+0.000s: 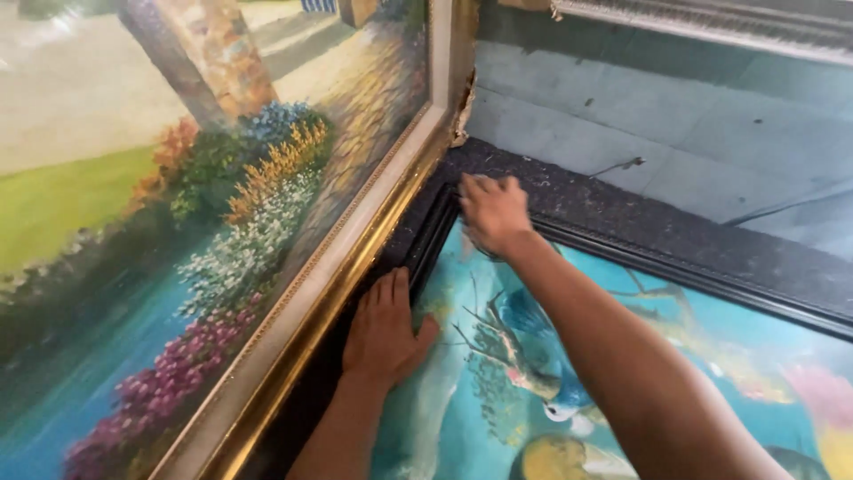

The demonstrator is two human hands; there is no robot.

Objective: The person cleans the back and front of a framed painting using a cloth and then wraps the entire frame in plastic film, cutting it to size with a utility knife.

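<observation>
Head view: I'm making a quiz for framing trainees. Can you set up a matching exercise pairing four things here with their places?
1. left hand
2. right hand
3. garden painting
4. bird painting

a. leaning at the left, in a gold frame
b. lying flat, in a black frame
c. flat on the bird painting's left edge
d. at the bird painting's top corner

Pairs: 1-c, 2-d, 3-a, 4-b

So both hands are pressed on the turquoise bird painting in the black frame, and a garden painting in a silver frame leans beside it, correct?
Not quite: the head view shows the garden painting in a gold and cream frame, not silver. The rest holds: the left hand lies flat on the turquoise bird painting by its black frame, and the right hand presses near its top corner.
</observation>
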